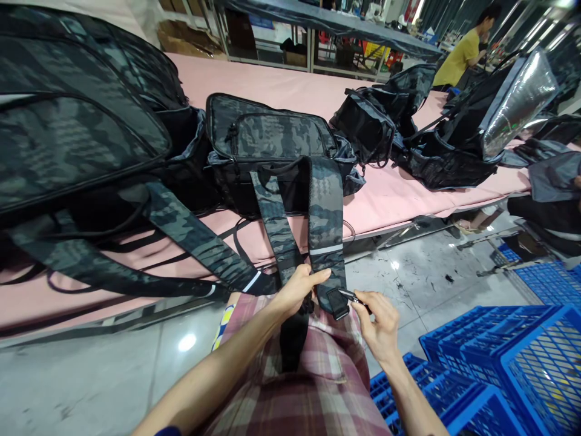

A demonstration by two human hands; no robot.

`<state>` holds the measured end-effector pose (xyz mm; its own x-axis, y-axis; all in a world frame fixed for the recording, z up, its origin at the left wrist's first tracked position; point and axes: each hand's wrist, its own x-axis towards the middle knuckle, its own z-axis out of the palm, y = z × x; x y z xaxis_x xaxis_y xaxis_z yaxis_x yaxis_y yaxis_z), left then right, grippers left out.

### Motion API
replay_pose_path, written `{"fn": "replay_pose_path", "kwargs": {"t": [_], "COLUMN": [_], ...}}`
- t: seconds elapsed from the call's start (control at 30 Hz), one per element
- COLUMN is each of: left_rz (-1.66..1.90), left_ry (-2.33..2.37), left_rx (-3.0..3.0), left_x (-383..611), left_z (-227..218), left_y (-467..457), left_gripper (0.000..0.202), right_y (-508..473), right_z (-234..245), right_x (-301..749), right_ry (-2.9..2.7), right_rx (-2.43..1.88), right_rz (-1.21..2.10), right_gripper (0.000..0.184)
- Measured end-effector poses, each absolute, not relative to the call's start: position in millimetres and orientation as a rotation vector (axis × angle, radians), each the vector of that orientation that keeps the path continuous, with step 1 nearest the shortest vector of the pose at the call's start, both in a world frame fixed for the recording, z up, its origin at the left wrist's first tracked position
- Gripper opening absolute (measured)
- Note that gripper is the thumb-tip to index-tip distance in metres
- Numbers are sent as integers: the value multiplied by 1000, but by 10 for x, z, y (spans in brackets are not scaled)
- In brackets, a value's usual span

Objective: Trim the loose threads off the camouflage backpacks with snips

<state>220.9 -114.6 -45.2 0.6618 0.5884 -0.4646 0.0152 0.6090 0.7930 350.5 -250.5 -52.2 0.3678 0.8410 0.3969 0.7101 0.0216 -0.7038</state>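
A dark camouflage backpack (272, 142) lies on the pink table (390, 197), its two shoulder straps hanging over the near edge toward me. My left hand (297, 289) is closed on the lower end of the right-hand strap (325, 230), just under its pale reflective band. My right hand (380, 324) pinches a small dark metal tool (351, 296) whose tip touches the black webbing tab (336, 303) at the strap's end. What kind of tool it is I cannot make out.
A bigger camouflage bag (68, 133) lies at the left with its straps spread. More bags (385, 118) lie at the right. Blue plastic crates (508, 357) stand on the floor at my right. A person in a yellow shirt (460, 56) works far back.
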Motion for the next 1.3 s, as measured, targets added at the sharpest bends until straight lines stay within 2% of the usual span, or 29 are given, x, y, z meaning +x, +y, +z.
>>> {"fn": "replay_pose_path", "kwargs": {"t": [0.17,0.3,0.4,0.43,0.53,0.63,0.73,0.83,0.9,0.97,1.1,1.23,1.3], "left_rz": [386,391,379,373,352,342,361,404,409,400,392,368,371], "left_ry": [752,757,771,768,737,692,710,762,802,842,875,867,827], "left_rx": [820,827,865,875,888,880,782,664,657,679,719,755,737], "left_x": [2210,2200,2197,2198,2193,2159,2098,2042,2027,2034,2068,2047,2021], "left_z": [-440,-473,-488,-488,-499,-557,-643,-689,-683,-650,-550,-527,-579], "left_y": [-1157,-1155,-1155,-1157,-1169,-1178,-1167,-1133,-1109,-1094,-1095,-1104,-1104], "left_gripper": [39,39,40,40,41,41,43,46,45,44,42,42,39], "right_y": [-2514,-2521,-2452,-2413,-2288,-2231,-2293,-2434,-2516,-2541,-2389,-2208,-2185], "right_z": [-574,-588,-567,-556,-539,-590,-718,-849,-884,-853,-630,-456,-459], "right_x": [3478,3553,3583,3572,3492,3438,3529,3740,3837,3820,3500,3274,3259], "right_ry": [-881,-765,-749,-774,-856,-843,-759,-730,-840,-956,-934,-898,-901], "right_rx": [-1649,-1631,-1633,-1631,-1600,-1556,-1575,-1758,-1910,-1948,-1640,-1421,-1399], "right_rz": [708,718,659,682,879,1020,994,778,612,599,995,1293,1357], "right_gripper": [14,16,26,27,16,30,34,36,30,20,23,7,15]}}
